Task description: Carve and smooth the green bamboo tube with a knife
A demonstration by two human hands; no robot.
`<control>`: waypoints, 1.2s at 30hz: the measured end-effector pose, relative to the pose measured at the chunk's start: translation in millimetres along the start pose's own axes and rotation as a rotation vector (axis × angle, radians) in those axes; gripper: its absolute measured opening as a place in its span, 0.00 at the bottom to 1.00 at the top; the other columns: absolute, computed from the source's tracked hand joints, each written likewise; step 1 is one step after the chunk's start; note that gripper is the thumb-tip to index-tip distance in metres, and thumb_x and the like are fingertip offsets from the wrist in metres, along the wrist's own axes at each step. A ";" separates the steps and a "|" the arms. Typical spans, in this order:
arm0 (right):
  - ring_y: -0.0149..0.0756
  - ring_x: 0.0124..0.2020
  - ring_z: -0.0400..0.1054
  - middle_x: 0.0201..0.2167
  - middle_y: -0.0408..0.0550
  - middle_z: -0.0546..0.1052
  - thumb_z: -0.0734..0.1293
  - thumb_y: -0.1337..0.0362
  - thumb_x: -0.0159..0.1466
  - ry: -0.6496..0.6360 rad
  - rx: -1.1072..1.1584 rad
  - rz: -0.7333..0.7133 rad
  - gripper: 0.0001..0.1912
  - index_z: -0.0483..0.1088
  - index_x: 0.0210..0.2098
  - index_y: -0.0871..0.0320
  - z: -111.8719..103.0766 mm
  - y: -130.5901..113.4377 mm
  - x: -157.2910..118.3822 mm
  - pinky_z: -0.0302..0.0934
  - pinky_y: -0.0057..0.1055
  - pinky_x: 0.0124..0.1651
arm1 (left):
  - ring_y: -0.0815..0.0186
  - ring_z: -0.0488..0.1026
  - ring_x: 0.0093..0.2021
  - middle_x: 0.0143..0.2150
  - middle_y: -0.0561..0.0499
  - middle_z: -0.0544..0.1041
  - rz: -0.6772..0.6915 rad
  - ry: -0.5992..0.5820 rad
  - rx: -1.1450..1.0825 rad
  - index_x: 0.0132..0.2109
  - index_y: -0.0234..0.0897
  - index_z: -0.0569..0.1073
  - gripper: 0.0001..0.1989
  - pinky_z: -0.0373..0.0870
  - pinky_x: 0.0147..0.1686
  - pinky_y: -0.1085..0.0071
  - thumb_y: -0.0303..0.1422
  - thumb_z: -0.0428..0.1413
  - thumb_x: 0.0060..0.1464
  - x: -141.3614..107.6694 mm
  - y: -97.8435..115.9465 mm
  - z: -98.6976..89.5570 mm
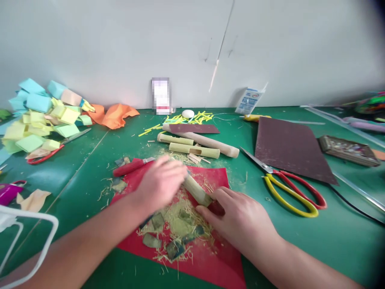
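Note:
A pale bamboo tube (197, 188) slants over a red sheet (224, 241) strewn with shavings and fine dust. My right hand (240, 212) grips its near end between thumb and fingers. Something dark red shows under those fingers; I cannot make out what it is. My left hand (161, 182), smeared by motion, is curled over the far end of the tube and hides it. Just beyond the left hand lies a knife with a red handle (129, 167). Several greenish bamboo chips (152, 241) lie on the sheet below both hands.
Behind are two cut bamboo pieces (207, 151), a pale stick (228, 149) and yellow strips (204, 117). Scissors (288, 188) and dark sandpaper (288, 148) lie right, near a metal box (349, 150). Folded paper (36, 120) is heaped left; a white frame (55, 224) juts in.

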State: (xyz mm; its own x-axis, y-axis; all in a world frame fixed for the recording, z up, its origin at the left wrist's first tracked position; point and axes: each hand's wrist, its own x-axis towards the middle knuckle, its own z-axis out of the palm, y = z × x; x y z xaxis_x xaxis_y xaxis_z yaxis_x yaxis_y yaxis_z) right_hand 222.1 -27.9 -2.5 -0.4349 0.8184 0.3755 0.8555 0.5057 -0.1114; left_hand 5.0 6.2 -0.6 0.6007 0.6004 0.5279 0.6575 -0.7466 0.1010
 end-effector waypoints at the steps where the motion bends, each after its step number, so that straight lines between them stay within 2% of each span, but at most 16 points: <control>1: 0.29 0.18 0.59 0.18 0.40 0.68 0.64 0.51 0.58 -0.005 -0.003 0.003 0.16 0.62 0.22 0.55 -0.2 0.2 -0.1 0.44 0.28 0.22 | 0.61 0.72 0.51 0.47 0.49 0.78 -0.063 0.044 0.055 0.45 0.36 0.75 0.12 0.59 0.57 0.51 0.25 0.47 0.61 0.6 -2.2 0.0; 3: 0.29 0.18 0.59 0.18 0.40 0.68 0.66 0.52 0.57 -0.003 -0.005 -0.003 0.15 0.63 0.22 0.55 0.0 0.5 -0.2 0.44 0.28 0.22 | 0.60 0.72 0.50 0.46 0.48 0.78 -0.094 0.060 0.087 0.45 0.35 0.75 0.12 0.59 0.57 0.50 0.25 0.47 0.60 1.1 -1.7 0.0; 7: 0.29 0.17 0.58 0.18 0.39 0.67 0.68 0.53 0.55 0.022 -0.004 -0.016 0.15 0.63 0.22 0.55 1.1 0.6 0.0 0.45 0.28 0.21 | 0.64 0.69 0.54 0.50 0.47 0.76 0.070 -0.046 -0.016 0.49 0.32 0.73 0.14 0.59 0.59 0.58 0.24 0.46 0.61 -0.6 6.8 -0.1; 8: 0.30 0.17 0.59 0.18 0.39 0.67 0.68 0.53 0.55 0.013 -0.002 -0.010 0.15 0.63 0.22 0.55 0.9 0.5 0.2 0.45 0.28 0.21 | 0.64 0.70 0.54 0.50 0.47 0.77 0.073 -0.045 -0.001 0.49 0.33 0.73 0.14 0.58 0.59 0.57 0.24 0.46 0.61 -1.1 5.7 -0.5; 12: 0.31 0.18 0.59 0.19 0.40 0.68 0.66 0.51 0.57 -0.032 0.002 0.019 0.16 0.63 0.23 0.55 -0.7 0.3 0.5 0.44 0.28 0.21 | 0.61 0.72 0.51 0.47 0.47 0.78 -0.056 0.030 0.096 0.46 0.35 0.74 0.13 0.59 0.57 0.49 0.24 0.46 0.61 -1.5 -1.9 -3.1; 17: 0.30 0.18 0.59 0.18 0.39 0.67 0.67 0.52 0.56 -0.013 0.012 0.011 0.15 0.63 0.22 0.55 0.6 0.8 0.0 0.44 0.28 0.21 | 0.64 0.69 0.54 0.50 0.46 0.76 0.098 -0.066 -0.036 0.48 0.33 0.73 0.13 0.60 0.58 0.58 0.24 0.46 0.61 -0.9 8.1 -1.7; 21: 0.30 0.18 0.59 0.18 0.40 0.67 0.67 0.51 0.57 -0.036 0.002 0.023 0.17 0.63 0.22 0.55 1.1 0.2 0.3 0.44 0.28 0.21 | 0.61 0.72 0.52 0.47 0.46 0.78 -0.019 0.020 0.077 0.46 0.34 0.74 0.13 0.58 0.58 0.51 0.24 0.46 0.61 -0.1 -0.6 -0.5; 26: 0.30 0.18 0.59 0.18 0.39 0.67 0.68 0.52 0.55 -0.018 -0.001 0.003 0.16 0.62 0.21 0.55 -0.3 -0.7 -0.5 0.44 0.27 0.21 | 0.62 0.67 0.57 0.51 0.47 0.76 0.079 -0.073 0.025 0.49 0.33 0.72 0.14 0.51 0.62 0.52 0.23 0.46 0.61 -1.5 -3.4 -1.8; 31: 0.30 0.18 0.59 0.18 0.40 0.67 0.66 0.50 0.57 -0.009 -0.014 0.001 0.17 0.62 0.21 0.55 1.1 0.0 -1.0 0.43 0.28 0.21 | 0.61 0.70 0.53 0.46 0.48 0.78 -0.044 0.010 0.080 0.44 0.35 0.74 0.13 0.50 0.61 0.48 0.24 0.45 0.61 0.1 0.3 -3.1; 34: 0.30 0.18 0.60 0.19 0.40 0.68 0.67 0.51 0.57 -0.005 0.006 -0.020 0.16 0.63 0.23 0.55 2.3 0.3 -0.8 0.44 0.27 0.21 | 0.63 0.68 0.55 0.50 0.47 0.76 0.082 -0.080 -0.067 0.47 0.34 0.73 0.13 0.53 0.61 0.54 0.25 0.45 0.61 1.3 9.5 -2.4; 36: 0.30 0.18 0.59 0.19 0.40 0.68 0.67 0.51 0.57 -0.002 0.008 -0.018 0.16 0.63 0.23 0.55 2.4 0.5 -0.7 0.44 0.27 0.21 | 0.64 0.69 0.54 0.49 0.47 0.77 0.082 -0.078 -0.073 0.47 0.35 0.73 0.13 0.53 0.62 0.55 0.25 0.45 0.61 1.9 8.7 -2.3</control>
State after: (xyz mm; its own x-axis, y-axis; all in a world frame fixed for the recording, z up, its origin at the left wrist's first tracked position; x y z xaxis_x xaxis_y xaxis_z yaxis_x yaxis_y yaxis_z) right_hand 222.2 -27.6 -5.1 -0.4507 0.8096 0.3760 0.8452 0.5226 -0.1122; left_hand 10.8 0.1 3.2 0.6865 0.5547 0.4701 0.5717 -0.8113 0.1224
